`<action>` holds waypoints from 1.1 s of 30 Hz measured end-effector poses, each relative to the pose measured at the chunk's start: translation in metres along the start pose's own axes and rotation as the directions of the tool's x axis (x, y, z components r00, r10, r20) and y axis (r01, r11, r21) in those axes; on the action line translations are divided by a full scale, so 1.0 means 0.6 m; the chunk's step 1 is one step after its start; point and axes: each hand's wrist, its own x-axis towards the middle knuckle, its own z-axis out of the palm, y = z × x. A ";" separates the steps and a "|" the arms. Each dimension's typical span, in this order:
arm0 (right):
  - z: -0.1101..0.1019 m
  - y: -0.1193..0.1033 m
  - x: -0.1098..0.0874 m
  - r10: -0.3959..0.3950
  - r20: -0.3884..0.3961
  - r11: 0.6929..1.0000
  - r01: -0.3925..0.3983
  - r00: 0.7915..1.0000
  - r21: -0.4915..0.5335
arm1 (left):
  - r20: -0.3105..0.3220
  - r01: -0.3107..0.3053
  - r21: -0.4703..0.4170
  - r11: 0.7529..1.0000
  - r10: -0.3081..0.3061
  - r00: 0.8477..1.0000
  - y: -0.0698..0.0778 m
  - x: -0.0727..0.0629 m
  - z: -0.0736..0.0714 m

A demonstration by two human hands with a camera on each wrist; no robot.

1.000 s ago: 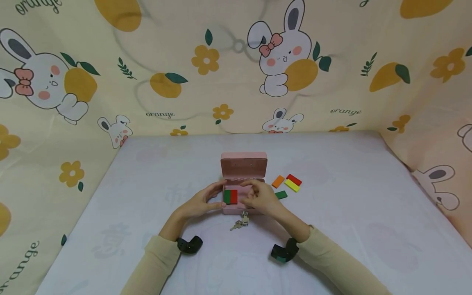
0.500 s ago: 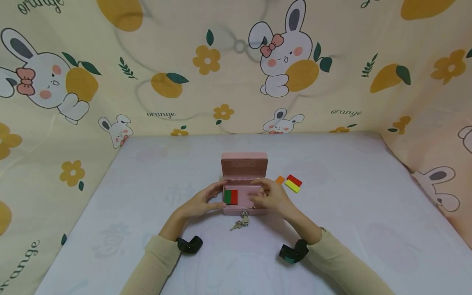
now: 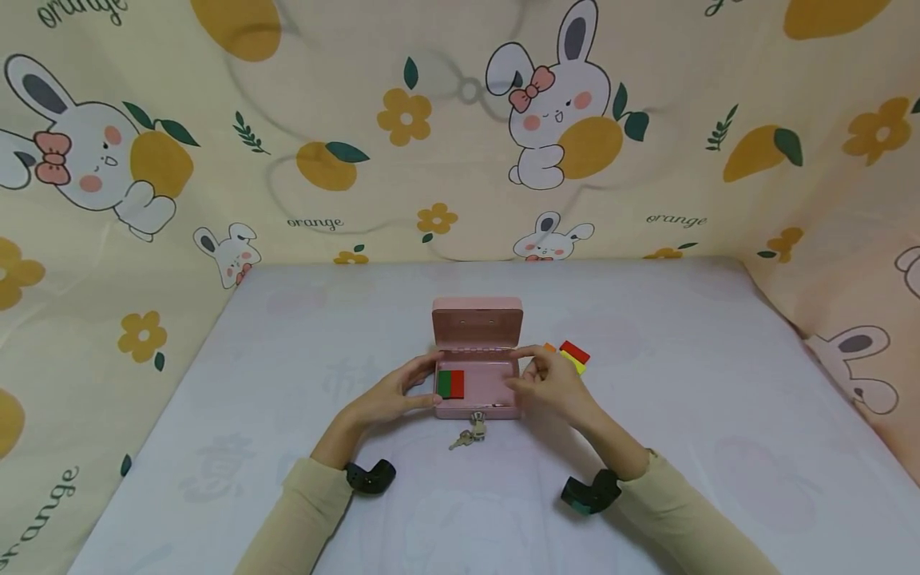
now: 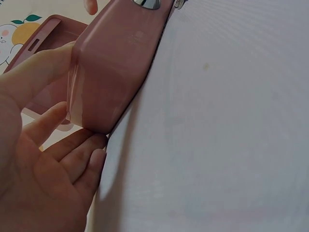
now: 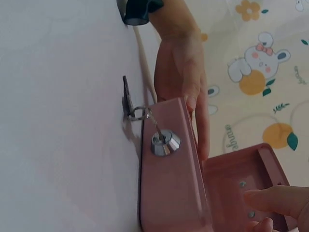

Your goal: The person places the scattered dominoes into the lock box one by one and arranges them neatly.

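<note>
A pink metal cash box (image 3: 496,413) stands on the table with its lid (image 3: 477,326) raised. My left hand (image 3: 391,393) holds the box's left end, thumb at the front corner and fingers along the side, as the left wrist view shows closely. Inside, a green tile (image 3: 445,384) and a red tile (image 3: 457,384) lie side by side against the left wall. My right hand (image 3: 557,387) is at the box's right edge, fingers loosely bent, with nothing seen between them. In the right wrist view its fingertips (image 5: 270,200) overlap the lid.
Keys (image 3: 465,438) hang from the lock (image 5: 165,143) on the box's front. To the right of the box lie a red tile (image 3: 575,351), a yellow tile (image 3: 573,361) and an orange tile (image 3: 549,347), partly behind my right hand. A printed cloth (image 3: 460,160) rises behind the table.
My right hand has moved right, from over the inside of the box to its right edge. It now covers the loose green tile and part of the orange one. My left hand has stayed put.
</note>
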 end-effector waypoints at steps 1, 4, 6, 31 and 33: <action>-0.002 0.002 -0.001 0.002 -0.006 1.000 -0.002 1.000 -0.001 | 0.000 0.002 0.001 1.000 -0.002 1.000 0.000 0.000 0.000; -0.007 0.005 -0.002 0.000 -0.028 1.000 0.000 1.000 -0.021 | 0.002 0.003 0.003 1.000 -0.003 1.000 0.000 0.000 0.000; -0.011 0.007 -0.003 -0.002 -0.038 0.999 0.000 0.999 -0.040 | 0.001 0.003 0.005 1.000 -0.003 1.000 0.001 -0.001 0.000; -0.026 0.055 -0.012 0.108 -0.109 0.984 -0.122 0.988 -0.131 | 0.017 -0.017 -0.023 1.000 0.017 1.000 0.000 -0.002 -0.001; -0.028 0.058 -0.013 0.114 -0.120 0.981 -0.131 0.986 -0.146 | 0.017 -0.016 -0.021 1.000 0.017 1.000 0.000 -0.001 -0.001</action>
